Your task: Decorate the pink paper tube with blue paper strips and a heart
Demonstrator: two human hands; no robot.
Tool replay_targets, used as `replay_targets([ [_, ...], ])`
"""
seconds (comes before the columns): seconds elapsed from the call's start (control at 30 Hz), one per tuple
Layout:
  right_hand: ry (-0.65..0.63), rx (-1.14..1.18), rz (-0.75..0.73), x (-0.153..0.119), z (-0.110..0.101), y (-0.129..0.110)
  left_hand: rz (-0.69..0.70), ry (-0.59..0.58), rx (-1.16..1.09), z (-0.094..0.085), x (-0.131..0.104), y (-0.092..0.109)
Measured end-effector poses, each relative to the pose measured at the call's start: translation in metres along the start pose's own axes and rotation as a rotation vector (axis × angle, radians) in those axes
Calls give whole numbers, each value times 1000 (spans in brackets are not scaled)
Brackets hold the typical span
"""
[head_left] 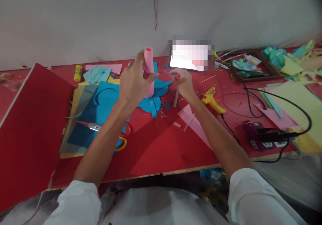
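My left hand (133,80) is wrapped round a pink paper tube (149,62), holding it upright. The tube's lower end is over blue paper cutouts (152,107); whether it rests on them I cannot tell. To the right, my right hand (183,82) is raised over the table with thumb and fingers drawn together. Anything between those fingertips is too small to make out. Under my left forearm lie scissors (95,127) with red and yellow handles, on blue paper sheets (84,131). A yellow glue gun (212,101) lies right of my right hand.
A screen (182,65) leans at the wall. A brown tray (270,77) with paper pieces stands back right. Pink paper (195,126), a purple box (254,139) with black cables and coloured sheets (302,101) lie right. A red board (32,134) and glue stick (78,73) are left.
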State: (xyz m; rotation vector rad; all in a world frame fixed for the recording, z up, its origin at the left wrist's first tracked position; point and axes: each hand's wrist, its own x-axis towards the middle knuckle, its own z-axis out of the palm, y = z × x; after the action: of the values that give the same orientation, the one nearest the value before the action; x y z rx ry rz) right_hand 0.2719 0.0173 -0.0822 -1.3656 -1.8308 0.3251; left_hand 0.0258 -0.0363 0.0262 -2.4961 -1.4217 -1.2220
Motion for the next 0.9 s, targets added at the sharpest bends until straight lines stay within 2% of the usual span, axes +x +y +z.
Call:
replay_targets([
  [0.1,70,310,25,-13,-9,-18,-12,167,-160,-9,2,15],
  [0.2,105,492,64,-30,-9,-41,-29,291,-315,-16,-10,30],
  [0.27,83,604,116,-42,-5,-59,-15,257,-349,-13,-29,33],
  [0.37,7,773,182,-60,0,-82,69,161,-354,3,-63,26],
  [0.5,-79,808,206,-76,6,-96,-115,42,-484,30,-94,6],
  [0.6,-129,763,186,-84,8,-95,-185,-44,-603,42,-101,-3],
  [0.7,-185,769,178,-88,8,-92,-197,-102,-593,46,-101,-5],
  [0.9,-238,796,173,-88,4,-95,-171,-83,-591,44,-101,-5],
])
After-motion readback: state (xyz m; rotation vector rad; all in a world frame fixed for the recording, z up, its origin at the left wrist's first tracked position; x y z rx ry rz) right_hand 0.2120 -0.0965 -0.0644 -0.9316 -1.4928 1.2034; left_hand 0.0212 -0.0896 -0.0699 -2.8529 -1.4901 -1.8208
